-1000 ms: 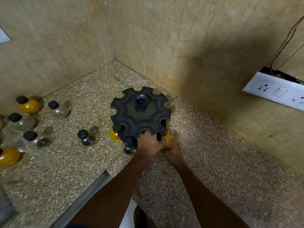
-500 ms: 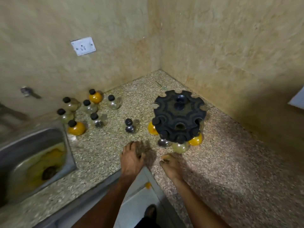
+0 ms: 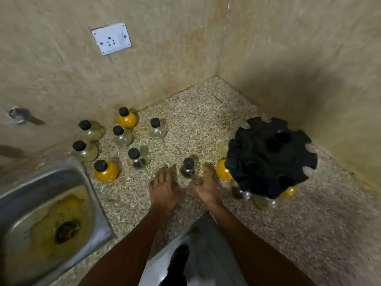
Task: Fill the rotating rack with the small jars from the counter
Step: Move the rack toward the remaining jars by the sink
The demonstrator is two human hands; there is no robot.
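Note:
The black rotating rack [image 3: 272, 155] stands on the speckled counter at the right, with several round jars hanging in its slots, one orange jar [image 3: 222, 171] at its left side. A clear jar with dark contents and a black cap [image 3: 188, 168] stands on the counter between my two hands. My left hand [image 3: 164, 187] lies just left of it, fingers apart, holding nothing. My right hand [image 3: 207, 185] sits just right of it, fingers spread, holding nothing. Several more black-capped jars, clear and orange [image 3: 106, 171], stand in a group near the back wall at the left.
A steel sink [image 3: 88, 203] with yellow residue lies at the lower left. A white wall socket [image 3: 112, 38] is on the back wall, a tap stub [image 3: 18, 115] at the far left. The counter's front edge [image 3: 185, 232] runs between my forearms.
Both hands left the rack and moved left toward the lone dark jar. The view swung left, bringing the sink and the jar group into sight.

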